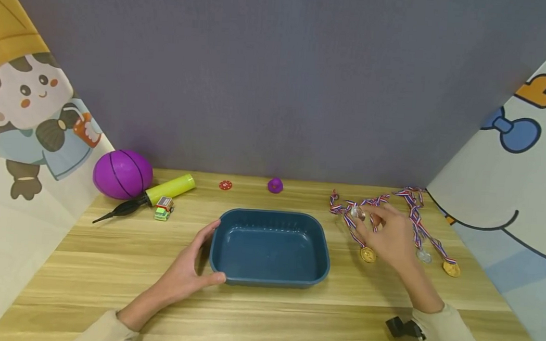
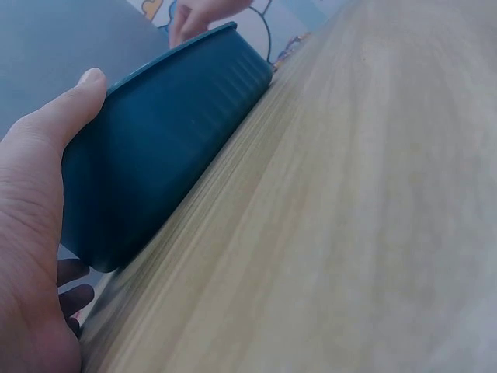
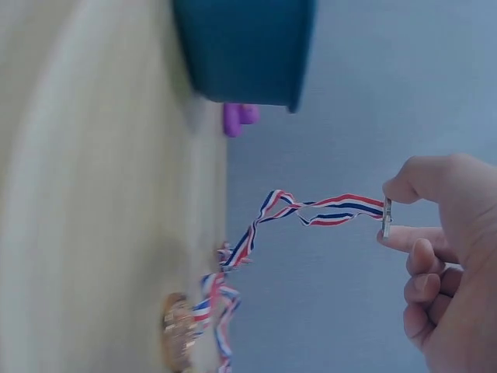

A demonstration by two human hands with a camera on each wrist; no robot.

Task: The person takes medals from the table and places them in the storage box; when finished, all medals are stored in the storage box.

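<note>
My left hand [image 1: 184, 273] holds the left end of a dark blue plastic basin [image 1: 268, 283], with the thumb at its near corner and the fingers toward its far corner. Between thumb and index finger, my right hand [image 1: 388, 237] pinches a silver medal [image 1: 357, 212] above the table. The medal's striped red, white and blue ribbon [image 3: 338, 210] trails down toward the tabletop in the right wrist view. Just below that hand lies a gold medal [image 1: 368, 255] on its own ribbon. The left wrist view shows the basin's outer wall [image 2: 163, 148] beside the thumb.
Another silver medal [image 1: 423, 256] and a gold medal [image 1: 451, 269] lie at the right with ribbons. Along the back are a purple ball [image 1: 123, 174], a yellow hand pump [image 1: 170, 189], a toy truck [image 1: 164, 208], a red chip [image 1: 225, 185] and a small purple object [image 1: 275, 185].
</note>
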